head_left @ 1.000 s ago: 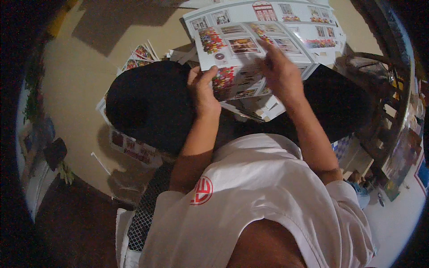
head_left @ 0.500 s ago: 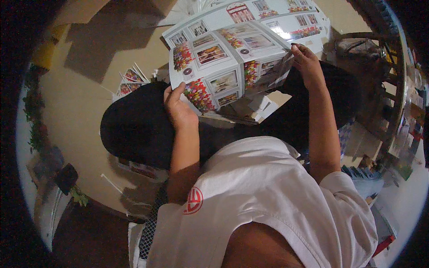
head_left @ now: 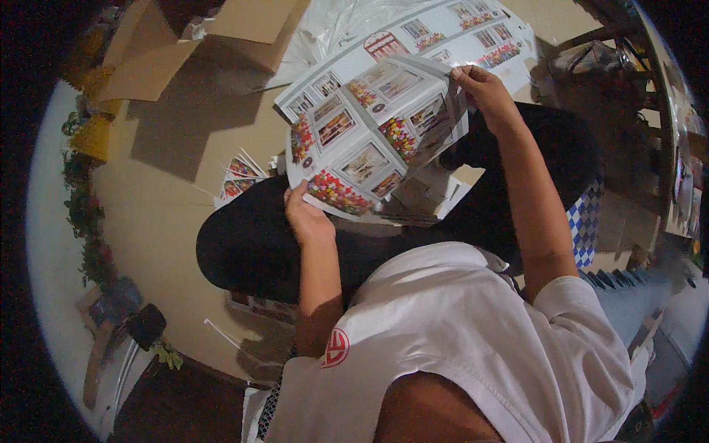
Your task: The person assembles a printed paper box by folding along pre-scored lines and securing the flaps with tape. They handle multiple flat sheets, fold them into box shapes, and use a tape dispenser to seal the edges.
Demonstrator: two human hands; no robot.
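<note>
Window-and-flower sheet (head_left: 369,139) gripped at opposite corners

The sheet is held over the black trousers (head_left: 247,236), with a longer print (head_left: 432,40) partly hidden behind it. Its near left corner is pinched by the left hand (head_left: 309,218); its far right corner is now pinched by the right hand (head_left: 484,90), seen over the sheet's middle a second earlier, so both ends seem better steadied

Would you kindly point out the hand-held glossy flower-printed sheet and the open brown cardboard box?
Hand-held glossy flower-printed sheet (head_left: 374,134), head view: near its middle crease.
Open brown cardboard box (head_left: 255,28), head view: its right-hand flap.
</note>
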